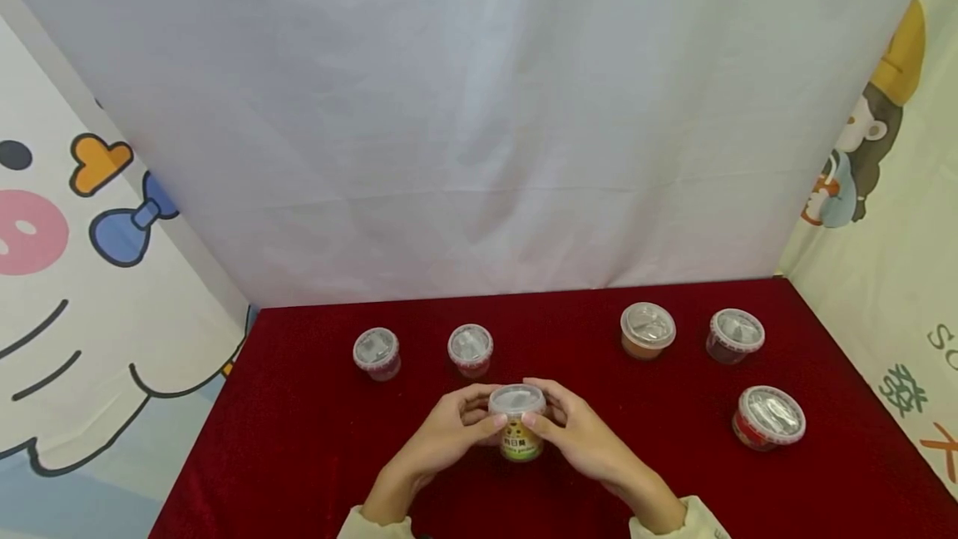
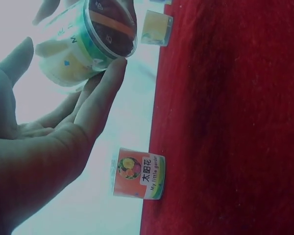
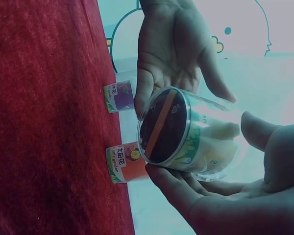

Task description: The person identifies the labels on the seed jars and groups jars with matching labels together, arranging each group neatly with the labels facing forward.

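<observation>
A small clear plastic cup [image 1: 518, 437] with a translucent lid and a yellow and green label is held upright above the cloth. From its left side, my left hand [image 1: 447, 441] grips it between thumb and fingers. My right hand [image 1: 591, 443] holds the opposite side the same way, both thumbs at the front near the lid's rim. Seen from the right wrist, the cup's dark base [image 3: 162, 126] shows an orange strip across it. An orange-labelled cup [image 2: 137, 174] stands beyond the left hand in the left wrist view.
Red cloth [image 1: 299, 456] covers the table. Two lidded cups stand at the back left, one farther left [image 1: 377, 353] and one nearer the middle [image 1: 471, 349]. On the right are a peach cup [image 1: 647, 329], a dark cup [image 1: 735, 335] and a red cup [image 1: 769, 417]. A white curtain [image 1: 479, 148] hangs behind.
</observation>
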The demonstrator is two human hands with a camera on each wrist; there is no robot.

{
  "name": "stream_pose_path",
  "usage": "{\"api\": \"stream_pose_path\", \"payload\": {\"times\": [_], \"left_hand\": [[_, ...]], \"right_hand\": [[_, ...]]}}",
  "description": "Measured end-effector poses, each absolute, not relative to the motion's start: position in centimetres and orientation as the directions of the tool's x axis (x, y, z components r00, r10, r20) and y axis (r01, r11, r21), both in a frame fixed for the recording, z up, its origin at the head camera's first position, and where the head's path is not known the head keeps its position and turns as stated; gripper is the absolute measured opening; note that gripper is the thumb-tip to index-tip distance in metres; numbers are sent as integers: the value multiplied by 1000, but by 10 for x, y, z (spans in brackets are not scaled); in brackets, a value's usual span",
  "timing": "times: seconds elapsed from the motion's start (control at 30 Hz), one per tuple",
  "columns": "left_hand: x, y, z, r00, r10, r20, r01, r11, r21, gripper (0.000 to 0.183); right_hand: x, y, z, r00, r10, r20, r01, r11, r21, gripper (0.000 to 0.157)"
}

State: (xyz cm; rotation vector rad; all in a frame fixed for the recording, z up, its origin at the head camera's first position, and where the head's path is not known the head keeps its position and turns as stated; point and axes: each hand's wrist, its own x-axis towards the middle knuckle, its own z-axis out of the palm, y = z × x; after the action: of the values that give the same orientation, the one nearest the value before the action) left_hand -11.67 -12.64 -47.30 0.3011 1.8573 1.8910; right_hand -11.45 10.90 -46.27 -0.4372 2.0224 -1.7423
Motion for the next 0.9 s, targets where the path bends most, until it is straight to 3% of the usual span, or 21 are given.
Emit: {"api": "stream_pose_path", "payload": {"times": [0.37, 0.9], "left_hand": [[-114, -119, -468, -913, 367, -180, -178, 40, 983, 51], [-115, -115, -472, -908, 369, -198, -218, -12, 976, 58]], "right_hand": [[-114, 110, -462, -885, -448, -129, 50, 183, -982, 55], [-116, 115, -464, -877, -463, -131, 73, 141, -987, 63]]}}
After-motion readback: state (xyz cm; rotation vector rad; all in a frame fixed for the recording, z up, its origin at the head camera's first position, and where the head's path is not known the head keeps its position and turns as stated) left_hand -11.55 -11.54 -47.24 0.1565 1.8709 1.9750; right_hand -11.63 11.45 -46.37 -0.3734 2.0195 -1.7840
